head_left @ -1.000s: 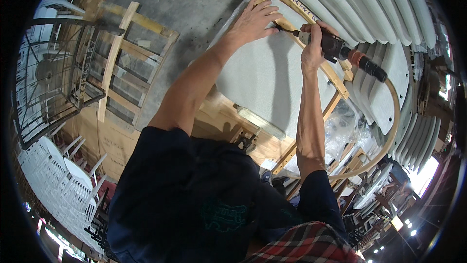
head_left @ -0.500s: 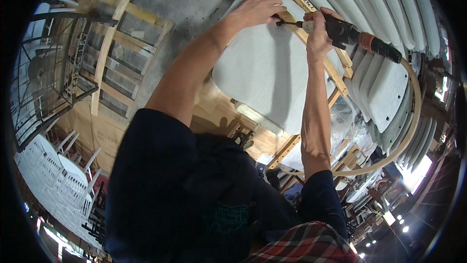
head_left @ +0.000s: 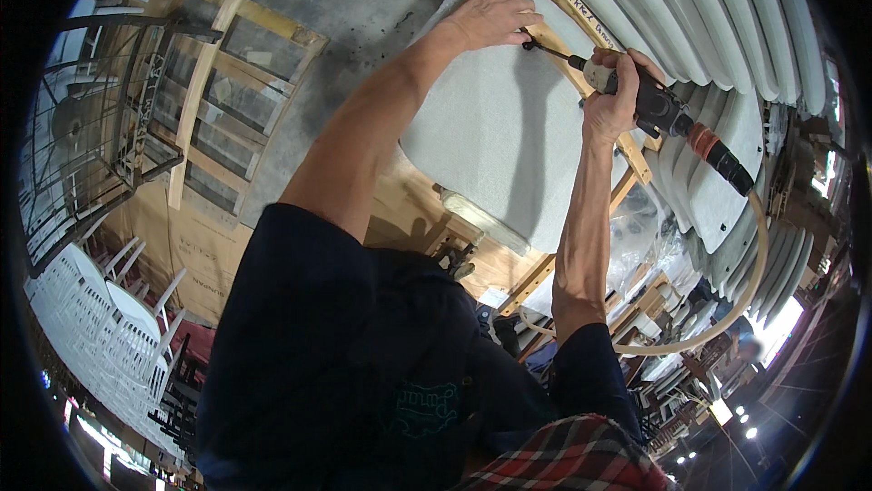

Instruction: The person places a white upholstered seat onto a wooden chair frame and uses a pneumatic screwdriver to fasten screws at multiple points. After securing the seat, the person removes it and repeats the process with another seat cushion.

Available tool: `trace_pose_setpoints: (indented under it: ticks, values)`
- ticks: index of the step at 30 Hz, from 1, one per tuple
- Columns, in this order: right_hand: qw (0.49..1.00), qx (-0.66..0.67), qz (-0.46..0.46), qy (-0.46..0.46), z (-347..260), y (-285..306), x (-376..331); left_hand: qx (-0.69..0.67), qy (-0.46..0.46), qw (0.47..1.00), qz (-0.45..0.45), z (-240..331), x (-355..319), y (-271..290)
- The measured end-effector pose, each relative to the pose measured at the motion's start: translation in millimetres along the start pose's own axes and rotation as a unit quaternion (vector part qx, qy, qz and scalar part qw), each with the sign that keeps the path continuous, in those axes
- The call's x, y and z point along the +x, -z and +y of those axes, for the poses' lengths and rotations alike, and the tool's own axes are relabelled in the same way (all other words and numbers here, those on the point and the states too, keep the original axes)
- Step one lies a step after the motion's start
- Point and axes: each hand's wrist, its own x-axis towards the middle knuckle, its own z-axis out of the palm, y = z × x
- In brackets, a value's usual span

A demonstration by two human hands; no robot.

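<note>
My right hand (head_left: 614, 100) is wrapped round the front of a black and grey power screwdriver (head_left: 663, 112) with an orange band and a hose at its rear. Its long thin bit points left and down to a small black fitting (head_left: 529, 45) on a pale grey rounded panel (head_left: 472, 114). At that fitting sits my left hand (head_left: 495, 19), thumb and fingertips curled close about it beside the bit tip. Partly hidden by this hand, a wooden strip frame (head_left: 554, 41) with handwriting on it lies across the panel.
Stacked pale curved panels (head_left: 727, 19) stand close at the right. The beige hose (head_left: 761, 246) loops down past my right forearm. To the left are a wooden pallet (head_left: 218, 109), a black wire rack (head_left: 100, 119) and wrapped white chairs (head_left: 100, 318).
The screwdriver and my right hand have moved right and down, the tool tilting more, so more of the bit shows. My left hand stays almost in place at the black fitting.
</note>
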Motion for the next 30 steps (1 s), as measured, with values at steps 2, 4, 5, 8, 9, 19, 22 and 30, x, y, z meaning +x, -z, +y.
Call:
trace_pose_setpoints:
  ticks: [2,4,5,8,9,19,22,30]
  values:
    - [1.000,-0.004,0.000,0.011,1,0,-1,0.004,0.006,1.000,-0.004,1,0,0]
    - [1.000,-0.011,0.002,0.001,-1,-3,-2,0.009,0.006,1.000,-0.008,2,1,1]
    - [1.000,-0.015,0.003,-0.004,-3,-4,-3,0.011,0.007,1.000,-0.010,2,1,1]
    - [0.998,-0.049,0.032,-0.027,-8,-5,-8,0.005,0.000,1.000,0.001,1,0,2]
    - [0.999,-0.041,0.027,-0.021,-7,-3,-9,0.000,0.000,1.000,0.002,0,0,2]
    - [1.000,-0.005,0.007,0.020,1,14,-8,0.011,-0.002,1.000,-0.008,1,1,2]
    - [1.000,-0.013,0.009,0.017,-1,5,-10,0.018,0.006,1.000,-0.017,3,1,1]
    - [1.000,-0.014,0.016,0.004,5,-5,-11,0.006,0.007,1.000,-0.020,2,2,4]
